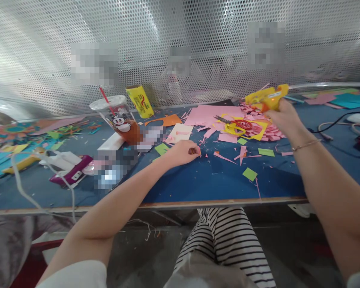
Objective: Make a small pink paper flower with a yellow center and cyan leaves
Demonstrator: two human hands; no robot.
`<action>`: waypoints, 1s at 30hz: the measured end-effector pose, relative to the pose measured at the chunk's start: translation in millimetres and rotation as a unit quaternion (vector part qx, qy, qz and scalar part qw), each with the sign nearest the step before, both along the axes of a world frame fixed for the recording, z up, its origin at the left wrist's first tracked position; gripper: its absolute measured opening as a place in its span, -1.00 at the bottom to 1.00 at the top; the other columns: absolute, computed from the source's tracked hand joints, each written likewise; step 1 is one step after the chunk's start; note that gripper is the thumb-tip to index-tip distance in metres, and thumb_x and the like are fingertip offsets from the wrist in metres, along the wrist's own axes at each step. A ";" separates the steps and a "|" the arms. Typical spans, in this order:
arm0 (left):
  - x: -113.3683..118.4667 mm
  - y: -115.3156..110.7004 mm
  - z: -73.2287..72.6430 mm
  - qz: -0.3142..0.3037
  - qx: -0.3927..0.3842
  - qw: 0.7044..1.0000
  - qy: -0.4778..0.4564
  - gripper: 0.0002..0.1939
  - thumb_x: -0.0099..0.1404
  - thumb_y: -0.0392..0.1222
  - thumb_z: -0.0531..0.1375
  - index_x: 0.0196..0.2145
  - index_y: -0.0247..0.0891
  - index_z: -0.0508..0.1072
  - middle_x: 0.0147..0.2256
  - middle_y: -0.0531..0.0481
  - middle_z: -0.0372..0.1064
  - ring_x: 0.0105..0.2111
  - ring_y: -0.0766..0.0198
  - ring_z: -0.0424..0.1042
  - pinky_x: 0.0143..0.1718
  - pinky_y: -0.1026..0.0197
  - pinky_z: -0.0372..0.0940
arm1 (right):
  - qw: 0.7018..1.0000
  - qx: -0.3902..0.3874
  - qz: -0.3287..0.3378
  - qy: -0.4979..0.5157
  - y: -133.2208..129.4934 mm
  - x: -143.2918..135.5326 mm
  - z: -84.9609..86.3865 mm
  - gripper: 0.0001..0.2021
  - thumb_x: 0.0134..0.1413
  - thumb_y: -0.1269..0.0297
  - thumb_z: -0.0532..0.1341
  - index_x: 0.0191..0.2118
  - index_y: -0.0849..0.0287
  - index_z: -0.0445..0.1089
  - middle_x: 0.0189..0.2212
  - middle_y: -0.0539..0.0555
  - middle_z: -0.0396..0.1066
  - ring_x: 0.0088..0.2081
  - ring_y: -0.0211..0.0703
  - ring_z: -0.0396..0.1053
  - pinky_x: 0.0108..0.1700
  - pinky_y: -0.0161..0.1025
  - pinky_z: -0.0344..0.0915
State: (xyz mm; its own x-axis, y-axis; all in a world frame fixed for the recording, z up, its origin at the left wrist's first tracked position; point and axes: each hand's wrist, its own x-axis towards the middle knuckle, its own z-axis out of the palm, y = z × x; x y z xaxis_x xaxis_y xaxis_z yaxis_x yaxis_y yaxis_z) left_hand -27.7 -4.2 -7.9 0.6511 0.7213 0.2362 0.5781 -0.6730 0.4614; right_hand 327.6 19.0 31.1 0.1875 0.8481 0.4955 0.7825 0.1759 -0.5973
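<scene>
In my right hand [285,116] is a yellow glue gun [271,99], held up above the back right of the table, its orange-tipped end pointing left and down. My left hand [184,153] is closed just over the tabletop, pinching a small pink-orange paper piece [199,152] mostly hidden by the fingers. Between the hands lie red-and-yellow-handled scissors [235,125] on a yellow paper sheet [256,129]. Pink paper strips [270,134] are heaped under the glue gun. Beyond the left hand is a cream card [180,133] with pink marks or bits on it.
A lidded drink cup [123,120] with a red straw stands left of centre, beside a yellow packet [140,101]. A purple-and-white power strip [73,172] and white cable lie at left. Green paper squares [250,174] are scattered near the front edge. A perforated metal panel [210,40] rises behind.
</scene>
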 end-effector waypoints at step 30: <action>-4.7 10.7 2.5 0.046 -0.143 0.983 -0.102 -0.86 -0.03 -0.35 0.13 -0.46 -0.24 0.46 -0.62 0.05 0.40 -0.65 0.39 0.32 -0.57 0.30 0.17 | 0.940 0.000 0.116 -0.320 -23.5 -105.0 -56.2 -0.58 0.02 0.12 0.06 -0.11 0.38 0.28 -0.23 0.32 0.38 -0.25 0.10 0.36 -0.27 -0.08 0.28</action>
